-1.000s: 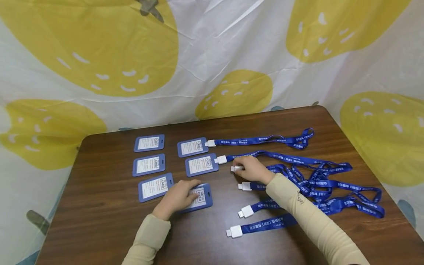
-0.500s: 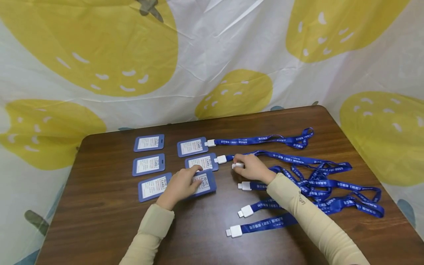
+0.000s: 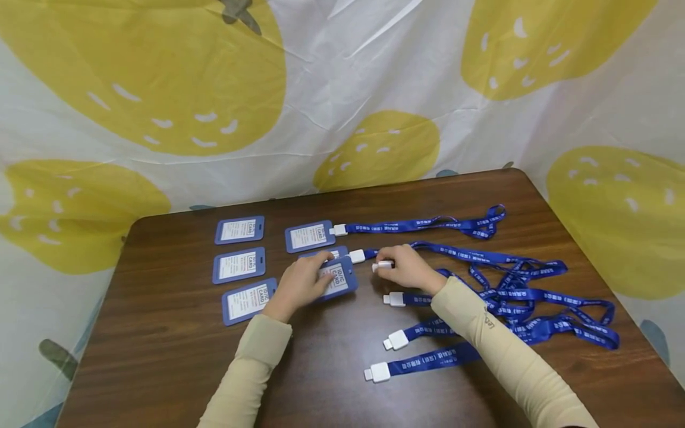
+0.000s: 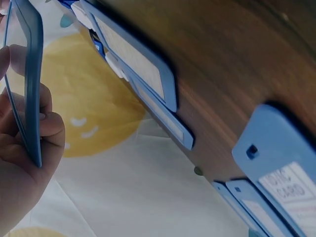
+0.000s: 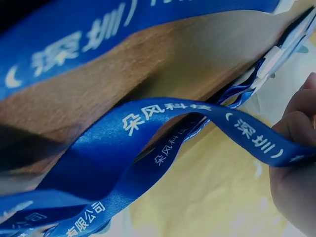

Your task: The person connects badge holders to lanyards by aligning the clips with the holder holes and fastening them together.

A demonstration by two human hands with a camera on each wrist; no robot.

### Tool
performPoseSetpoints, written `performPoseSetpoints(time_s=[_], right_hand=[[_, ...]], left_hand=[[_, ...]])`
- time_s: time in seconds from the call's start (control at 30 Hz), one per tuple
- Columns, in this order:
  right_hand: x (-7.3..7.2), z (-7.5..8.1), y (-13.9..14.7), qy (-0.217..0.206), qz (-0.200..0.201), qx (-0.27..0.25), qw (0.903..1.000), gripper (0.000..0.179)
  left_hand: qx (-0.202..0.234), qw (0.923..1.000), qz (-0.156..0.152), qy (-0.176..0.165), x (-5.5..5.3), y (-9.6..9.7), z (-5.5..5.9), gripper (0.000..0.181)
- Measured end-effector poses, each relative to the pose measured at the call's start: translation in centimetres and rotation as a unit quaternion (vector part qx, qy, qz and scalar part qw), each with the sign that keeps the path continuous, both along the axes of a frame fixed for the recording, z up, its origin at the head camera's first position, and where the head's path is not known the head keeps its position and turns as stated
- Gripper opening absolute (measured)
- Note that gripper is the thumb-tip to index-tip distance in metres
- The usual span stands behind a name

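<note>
My left hand (image 3: 301, 282) grips a blue ID card holder (image 3: 343, 278) between thumb and fingers. In the left wrist view that card holder (image 4: 33, 79) stands edge-on, raised off the table. My right hand (image 3: 408, 267) pinches the white clip (image 3: 381, 266) of a blue lanyard, just right of the held card holder. The strap (image 5: 252, 138) of this lanyard runs up into the right hand in the right wrist view. Behind the held holder, partly covered by it, lies another card holder joined to a lanyard by its white clip (image 3: 356, 256).
Three loose card holders, one of them the nearest (image 3: 247, 302), form a column at left. A card holder (image 3: 309, 236) with lanyard (image 3: 417, 226) attached lies at the back. Several lanyards with white clips (image 3: 396, 340) spread across the right of the wooden table (image 3: 160, 356). A fruit-patterned cloth (image 3: 342, 71) hangs behind.
My left hand has lifted the card holder off the table and carried it rightward and back, close to the clip. The right hand, with the clip, has shifted only slightly.
</note>
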State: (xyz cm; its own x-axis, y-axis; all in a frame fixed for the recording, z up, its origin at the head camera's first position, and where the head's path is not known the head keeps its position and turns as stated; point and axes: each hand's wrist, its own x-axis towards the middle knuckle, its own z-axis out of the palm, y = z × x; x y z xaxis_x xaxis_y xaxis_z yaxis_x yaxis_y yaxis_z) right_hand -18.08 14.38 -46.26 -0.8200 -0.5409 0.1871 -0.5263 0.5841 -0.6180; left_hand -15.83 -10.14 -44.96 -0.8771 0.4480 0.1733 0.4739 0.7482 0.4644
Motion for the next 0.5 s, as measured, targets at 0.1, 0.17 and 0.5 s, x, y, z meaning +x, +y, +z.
performPoseSetpoints(time_s=[0.1, 0.17, 0.5], right_hand=[[-0.1, 0.1, 0.0, -0.018, 0.002, -0.015, 0.9997, 0.004], [-0.1, 0.3, 0.0, -0.032, 0.005, -0.023, 0.9992, 0.004], [-0.5, 0.4, -0.1, -0.055, 0.031, -0.032, 0.9975, 0.005]], left_hand=[[0.002, 1.0000, -0.001, 0.004, -0.2, 0.3, -0.1, 0.031], [0.001, 1.0000, -0.001, 0.010, -0.3, 0.4, -0.2, 0.032], [-0.011, 0.9988, -0.011, 0.046, -0.5, 1.6, -0.3, 0.030]])
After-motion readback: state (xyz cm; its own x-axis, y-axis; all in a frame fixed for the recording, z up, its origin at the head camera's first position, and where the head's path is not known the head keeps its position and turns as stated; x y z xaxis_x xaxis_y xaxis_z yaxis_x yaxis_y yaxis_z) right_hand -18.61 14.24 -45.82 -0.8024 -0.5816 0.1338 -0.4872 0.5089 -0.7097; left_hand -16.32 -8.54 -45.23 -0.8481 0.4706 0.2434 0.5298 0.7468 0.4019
